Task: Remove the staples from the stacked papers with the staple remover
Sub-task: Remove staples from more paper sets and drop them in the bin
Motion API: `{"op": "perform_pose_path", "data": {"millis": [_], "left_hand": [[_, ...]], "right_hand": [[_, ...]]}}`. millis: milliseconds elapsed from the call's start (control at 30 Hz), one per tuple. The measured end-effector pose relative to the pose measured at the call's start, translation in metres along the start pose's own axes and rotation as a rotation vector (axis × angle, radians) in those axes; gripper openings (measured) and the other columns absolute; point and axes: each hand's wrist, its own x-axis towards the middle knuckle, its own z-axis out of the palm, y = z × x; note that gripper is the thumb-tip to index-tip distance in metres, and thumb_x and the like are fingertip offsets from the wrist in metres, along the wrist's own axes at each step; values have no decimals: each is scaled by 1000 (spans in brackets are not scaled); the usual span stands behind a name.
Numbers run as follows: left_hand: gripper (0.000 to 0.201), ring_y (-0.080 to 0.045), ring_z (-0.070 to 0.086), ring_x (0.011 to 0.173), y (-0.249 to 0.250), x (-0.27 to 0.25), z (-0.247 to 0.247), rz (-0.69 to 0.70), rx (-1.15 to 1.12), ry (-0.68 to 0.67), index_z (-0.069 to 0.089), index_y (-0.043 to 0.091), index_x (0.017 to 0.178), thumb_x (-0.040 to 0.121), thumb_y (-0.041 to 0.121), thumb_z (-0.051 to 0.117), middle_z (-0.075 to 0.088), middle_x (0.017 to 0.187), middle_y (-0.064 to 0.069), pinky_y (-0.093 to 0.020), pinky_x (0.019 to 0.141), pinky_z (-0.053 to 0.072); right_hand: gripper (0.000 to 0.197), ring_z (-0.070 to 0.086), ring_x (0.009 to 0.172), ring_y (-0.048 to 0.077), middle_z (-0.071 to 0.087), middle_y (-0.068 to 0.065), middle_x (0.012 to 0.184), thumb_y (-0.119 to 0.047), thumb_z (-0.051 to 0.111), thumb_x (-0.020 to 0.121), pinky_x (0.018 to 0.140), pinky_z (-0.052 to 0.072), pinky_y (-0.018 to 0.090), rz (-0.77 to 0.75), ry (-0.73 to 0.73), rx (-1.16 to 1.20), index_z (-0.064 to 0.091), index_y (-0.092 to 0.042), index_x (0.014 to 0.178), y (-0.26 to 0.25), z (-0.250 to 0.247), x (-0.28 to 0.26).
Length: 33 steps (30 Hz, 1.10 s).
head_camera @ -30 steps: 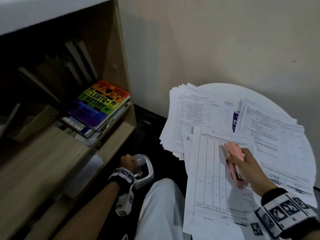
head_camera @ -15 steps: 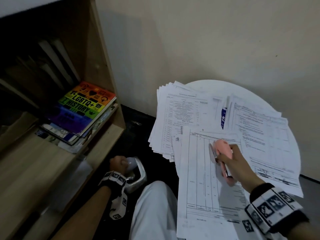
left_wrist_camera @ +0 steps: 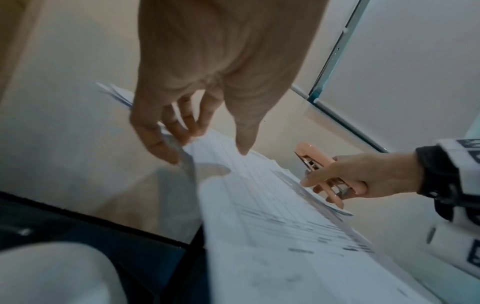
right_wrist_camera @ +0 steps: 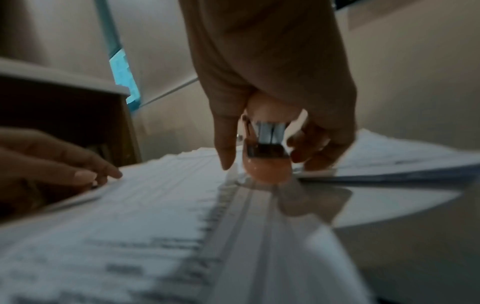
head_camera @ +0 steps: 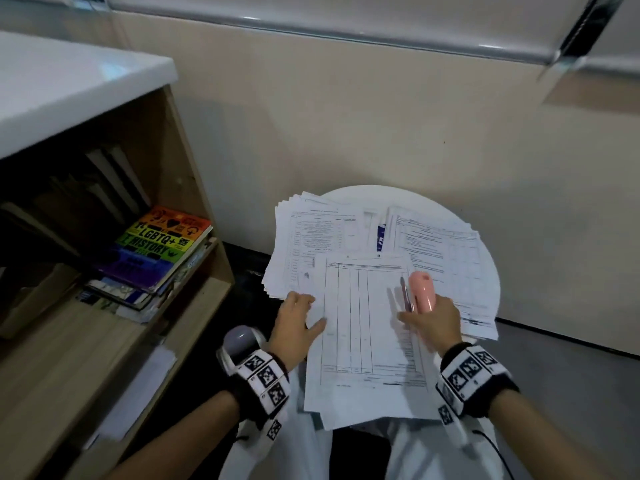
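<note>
A wooden bookshelf (head_camera: 194,188) stands at the left, with a rainbow-covered history book (head_camera: 156,249) lying flat on top of a pile on one shelf. To its right, against a cream wall, sits a small round white table (head_camera: 485,258) almost covered by overlapping stacks of printed papers.

The nearest stack, the stacked papers (head_camera: 363,327), lies lengthwise toward the person, its near end hanging over the table edge above their lap, its far short edge pointing at the wall. No staple can be made out in any view.

The left hand (head_camera: 298,320) rests on the left long edge of this stack; its fingers are loosely bent and take the paper edge between fingertips and thumb. The right hand (head_camera: 433,318) is wrapped around a pink staple remover (head_camera: 420,291), which looks like a small stapler. The tool points away from the person, roughly parallel to the stack's long axis, its metal front end above the right side of the top sheet.

Staples usually sit near the far corners, so the tool probably has to travel forward along the sheet. The right hand, already carrying it, is the nearer one, while the left steadies the stack.
</note>
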Motion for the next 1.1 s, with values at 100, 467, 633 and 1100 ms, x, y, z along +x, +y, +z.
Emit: {"op": "perform_pose_path", "data": {"millis": [100, 467, 633, 1100], "left_hand": [[57, -26, 32, 122, 17, -4, 22, -230, 199, -153, 40, 7, 129, 87, 37, 63, 31, 130, -11, -36, 103, 38], [62, -27, 56, 108, 35, -3, 33, -379, -58, 111, 36, 5, 125, 77, 7, 74, 49, 122, -13, -37, 92, 49], [17, -17, 45, 76, 41, 7, 30, -259, -253, 231, 49, 5, 91, 88, 14, 64, 47, 80, -3, -14, 64, 35], [23, -35, 55, 90, 23, 30, 39, -565, -327, 314, 60, -3, 92, 84, 17, 63, 49, 110, -18, -45, 92, 49]], "right_hand": [[46, 62, 79, 30, 56, 15, 100, -19, 89, 47, 64, 58, 38, 18, 5, -166, 50, -15, 71, 18, -5, 3], [29, 62, 77, 30, 65, 16, 89, -9, 78, 71, 69, 55, 37, 63, 58, 61, 61, -2, 94, 29, 8, 2], [24, 63, 78, 31, 64, 12, 78, -1, 78, 67, 69, 53, 35, 132, 23, 281, 64, -3, 86, 38, 1, 9], [27, 58, 70, 23, 61, 12, 80, 5, 74, 72, 58, 48, 29, 176, -66, 493, 58, 0, 93, 51, -17, 8]]}}
